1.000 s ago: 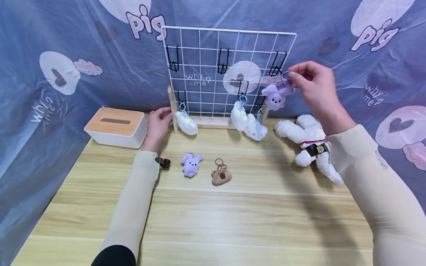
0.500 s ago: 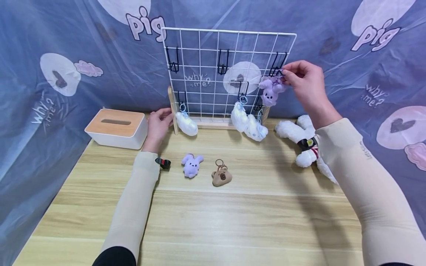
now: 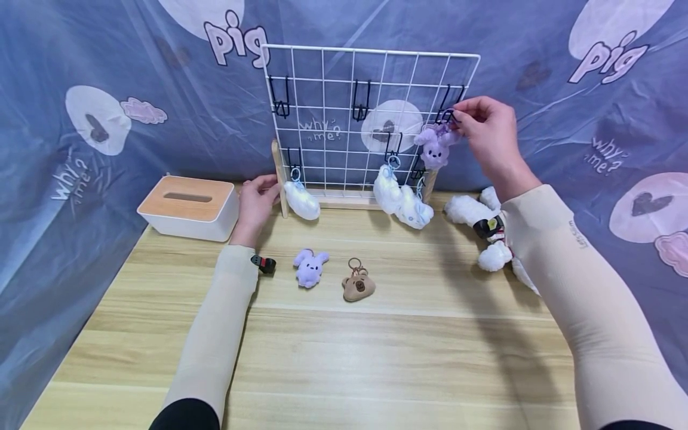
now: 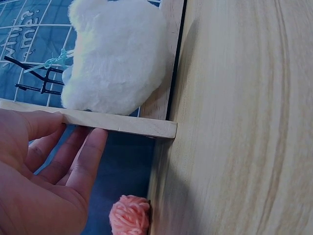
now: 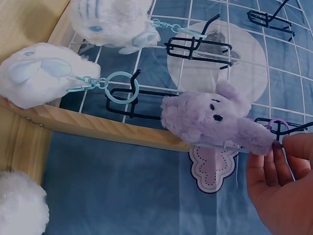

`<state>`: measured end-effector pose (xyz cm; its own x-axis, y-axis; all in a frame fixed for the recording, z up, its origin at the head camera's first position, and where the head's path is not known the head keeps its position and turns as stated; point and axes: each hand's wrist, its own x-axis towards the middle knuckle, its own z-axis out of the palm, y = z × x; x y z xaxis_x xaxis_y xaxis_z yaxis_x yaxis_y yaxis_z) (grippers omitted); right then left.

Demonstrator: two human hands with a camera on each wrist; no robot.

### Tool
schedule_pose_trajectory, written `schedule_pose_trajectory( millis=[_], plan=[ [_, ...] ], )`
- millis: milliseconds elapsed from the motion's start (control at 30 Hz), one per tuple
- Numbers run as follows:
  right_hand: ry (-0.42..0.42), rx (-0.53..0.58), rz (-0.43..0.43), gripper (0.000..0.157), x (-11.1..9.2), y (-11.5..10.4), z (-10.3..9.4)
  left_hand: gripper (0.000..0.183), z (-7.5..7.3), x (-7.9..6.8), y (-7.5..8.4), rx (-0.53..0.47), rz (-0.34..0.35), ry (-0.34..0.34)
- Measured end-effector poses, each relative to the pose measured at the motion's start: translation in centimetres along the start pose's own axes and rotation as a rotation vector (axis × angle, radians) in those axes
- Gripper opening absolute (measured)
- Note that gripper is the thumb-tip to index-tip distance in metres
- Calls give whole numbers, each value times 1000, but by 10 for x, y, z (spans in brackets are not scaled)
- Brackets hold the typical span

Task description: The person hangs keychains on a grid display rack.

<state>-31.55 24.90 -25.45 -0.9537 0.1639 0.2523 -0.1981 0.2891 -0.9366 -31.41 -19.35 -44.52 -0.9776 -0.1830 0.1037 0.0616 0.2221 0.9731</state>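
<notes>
My right hand (image 3: 490, 134) pinches the ring end of a purple plush bunny keychain (image 3: 434, 149) at the upper right of a white wire grid rack (image 3: 344, 48). In the right wrist view, the bunny's purple ring (image 5: 279, 122) overlaps a black hook (image 5: 293, 128), with the fingertips right beside it. The thumb and fingertips of my left hand (image 3: 257, 200) hold the rack's wooden side post (image 4: 132, 125). Near that post hangs a white plush keychain (image 3: 302, 200). Two more white plush keychains, one of them (image 3: 387, 190) further left, hang from the lower right hooks.
Another purple bunny keychain (image 3: 309, 269) and a brown bear-head keychain (image 3: 358, 286) lie on the wooden table (image 3: 344, 364). A tissue box (image 3: 188, 218) stands at left. A white plush toy (image 3: 494, 257) lies at right, partly behind the sleeve. A pink yarn-like ball (image 4: 129, 215) shows below the left hand.
My right hand has moved left with the purple bunny keychain, bringing its ring to the upper right hook. My left hand has stayed on the post.
</notes>
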Motion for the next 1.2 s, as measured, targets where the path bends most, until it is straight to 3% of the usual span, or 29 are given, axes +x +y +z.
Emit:
schedule_pose_trajectory(
  millis=[433, 733, 1200],
  plan=[
    [20, -40, 8, 12, 0, 4, 0, 37, 0, -1, 1, 13, -4, 6],
    [37, -10, 12, 16, -5, 6, 0, 37, 1, 0, 1, 11, -5, 9],
    [74, -34, -28, 18, -25, 6, -15, 36, 0, 1, 1, 3, -7, 8]
  ],
)
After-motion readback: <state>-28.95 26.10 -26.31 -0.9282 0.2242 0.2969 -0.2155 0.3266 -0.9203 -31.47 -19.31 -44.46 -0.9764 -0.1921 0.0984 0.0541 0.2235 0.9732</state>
